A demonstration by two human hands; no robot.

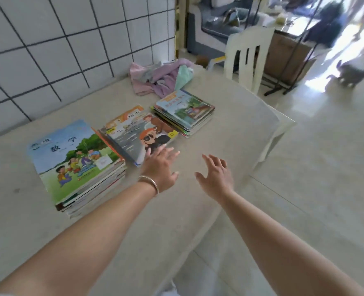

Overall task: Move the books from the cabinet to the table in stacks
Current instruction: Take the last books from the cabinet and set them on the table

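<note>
touching middle stack (138, 133), left hand (159, 167) open-fingered.

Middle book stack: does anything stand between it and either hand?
Nothing visible does. The left hand already has its fingertips at the near edge of the middle book stack; the right hand hovers open over bare table beside it.

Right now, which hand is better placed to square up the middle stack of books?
Probably the left hand: its fingertips already lie at the near edge of the middle stack. The right hand hovers open over bare table, apart from any book.
</note>
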